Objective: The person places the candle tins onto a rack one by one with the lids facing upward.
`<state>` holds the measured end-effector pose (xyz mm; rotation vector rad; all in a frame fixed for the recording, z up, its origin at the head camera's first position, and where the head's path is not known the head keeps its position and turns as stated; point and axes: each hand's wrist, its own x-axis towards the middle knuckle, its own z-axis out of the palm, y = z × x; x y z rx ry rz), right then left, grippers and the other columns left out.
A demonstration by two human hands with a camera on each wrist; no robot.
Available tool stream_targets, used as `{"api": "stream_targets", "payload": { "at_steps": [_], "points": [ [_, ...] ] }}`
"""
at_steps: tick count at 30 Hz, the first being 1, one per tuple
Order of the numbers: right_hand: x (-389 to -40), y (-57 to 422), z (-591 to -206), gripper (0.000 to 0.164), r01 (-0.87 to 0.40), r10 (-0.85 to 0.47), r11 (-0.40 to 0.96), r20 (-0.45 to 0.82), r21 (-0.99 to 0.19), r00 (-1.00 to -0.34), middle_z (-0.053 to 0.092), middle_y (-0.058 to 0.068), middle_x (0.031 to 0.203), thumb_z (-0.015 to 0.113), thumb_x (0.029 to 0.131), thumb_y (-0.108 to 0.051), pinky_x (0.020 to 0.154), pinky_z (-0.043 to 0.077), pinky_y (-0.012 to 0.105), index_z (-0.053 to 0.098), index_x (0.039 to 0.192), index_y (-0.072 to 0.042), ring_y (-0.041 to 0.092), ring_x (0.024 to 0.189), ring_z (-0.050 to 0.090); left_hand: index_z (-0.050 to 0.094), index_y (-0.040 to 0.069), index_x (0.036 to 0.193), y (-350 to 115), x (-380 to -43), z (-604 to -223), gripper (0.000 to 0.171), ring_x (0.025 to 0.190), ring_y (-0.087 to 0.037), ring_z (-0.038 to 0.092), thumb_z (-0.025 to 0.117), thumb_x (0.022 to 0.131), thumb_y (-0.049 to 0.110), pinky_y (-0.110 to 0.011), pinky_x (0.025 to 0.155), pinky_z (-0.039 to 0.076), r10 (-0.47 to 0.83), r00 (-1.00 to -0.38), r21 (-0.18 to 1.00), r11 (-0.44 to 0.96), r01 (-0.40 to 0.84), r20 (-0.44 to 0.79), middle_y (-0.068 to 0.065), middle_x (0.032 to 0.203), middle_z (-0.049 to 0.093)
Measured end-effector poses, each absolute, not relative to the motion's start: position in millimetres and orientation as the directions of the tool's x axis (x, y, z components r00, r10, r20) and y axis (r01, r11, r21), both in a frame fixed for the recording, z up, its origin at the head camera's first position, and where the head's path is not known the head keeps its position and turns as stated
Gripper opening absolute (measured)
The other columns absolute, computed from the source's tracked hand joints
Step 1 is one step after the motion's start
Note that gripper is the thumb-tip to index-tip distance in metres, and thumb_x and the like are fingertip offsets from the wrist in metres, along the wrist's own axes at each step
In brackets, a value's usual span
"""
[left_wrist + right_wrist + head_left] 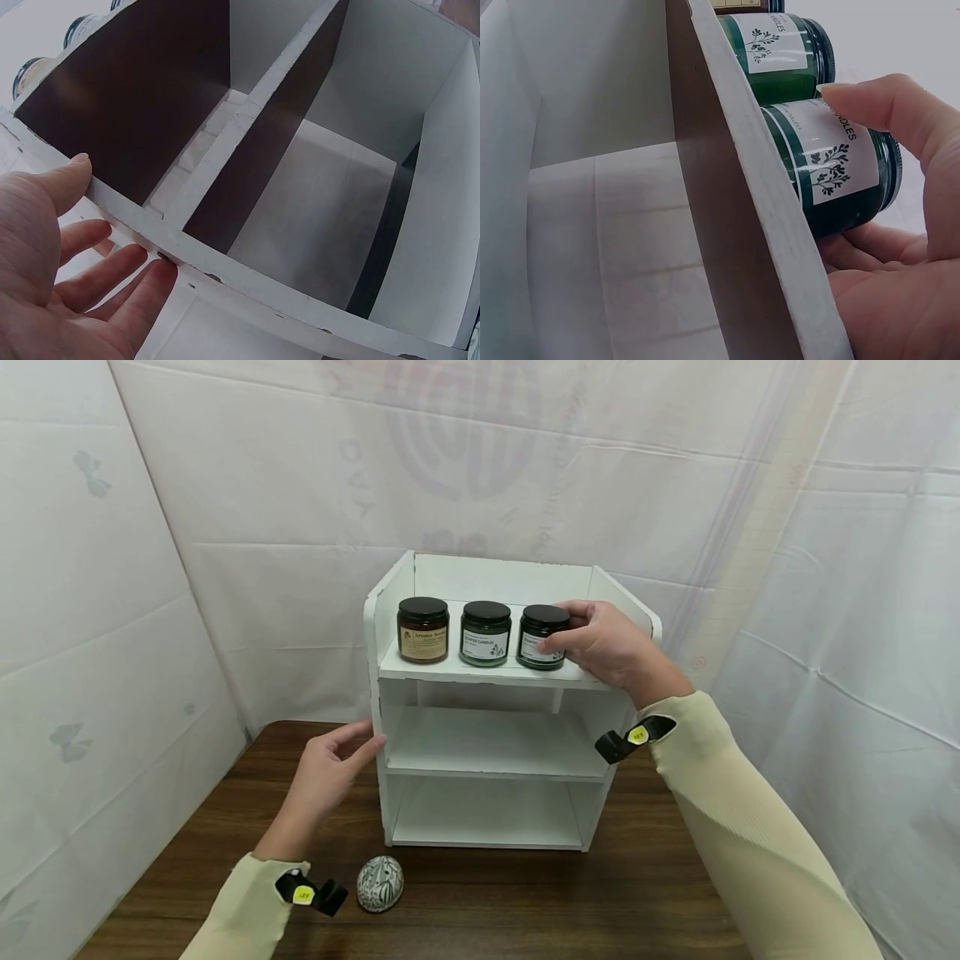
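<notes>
In the head view, three candle jars with black lids stand in a row on the top board of a white shelf unit [487,774]. My right hand [611,643] holds the rightmost green candle jar [529,647], thumb across its label and fingers round the far side. The right wrist view shows this green jar [832,169] close over the board's front edge. Left of it are the middle green candle jar [485,635] and an amber candle jar [423,631]. My left hand [330,768] rests loosely against the unit's left side panel, thumb at the front edge.
A rounded object with a black-and-white pattern [380,884] lies on the brown wooden table [480,902], in front of the unit's left corner. Two lower shelf levels open toward me. White fabric walls [262,485] stand behind and at both sides.
</notes>
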<state>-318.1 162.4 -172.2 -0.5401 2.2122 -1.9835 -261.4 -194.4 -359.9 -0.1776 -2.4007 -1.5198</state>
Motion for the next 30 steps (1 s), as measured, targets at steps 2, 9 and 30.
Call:
{"api": "stream_targets", "payload": {
  "at_steps": [2,9,30],
  "points": [
    [-316,163,-172,0.050,-0.197,-0.331,0.113,0.151,-0.974,-0.932,0.064,0.006,0.124,0.072,0.081,0.016,0.086,0.052,0.016,0.057,0.128,0.004,0.013,0.112,0.059,0.060,0.008,0.144,-194,-261,-360,0.062,0.120,-0.022,0.061,0.068,0.098,0.049,-0.014,0.085,0.049,-0.052,-0.949,0.865,0.430,0.259,0.310,-0.012,0.139,0.066],
    [-307,164,-174,0.065,-0.256,-0.270,0.225,0.192,-0.940,-0.944,0.066,0.008,0.137,0.080,0.083,0.002,0.103,0.049,0.022,0.056,0.142,-0.003,0.013,0.124,0.060,0.060,0.007,0.143,-193,-262,-360,0.061,0.118,-0.020,0.062,0.068,0.098,0.047,-0.014,0.085,0.050,-0.049,-0.949,0.867,0.423,0.262,0.311,-0.013,0.138,0.066],
    [-262,172,-196,0.076,-0.372,-0.137,0.242,0.348,-0.896,-0.927,0.053,0.012,0.153,0.081,0.089,-0.017,0.116,0.042,0.034,0.042,0.153,-0.001,0.023,0.142,0.051,0.059,0.007,0.144,-192,-262,-359,0.062,0.121,-0.025,0.061,0.068,0.097,0.048,-0.014,0.085,0.049,-0.053,-0.954,0.874,0.419,0.247,0.295,-0.013,0.138,0.066]
  ]
}}
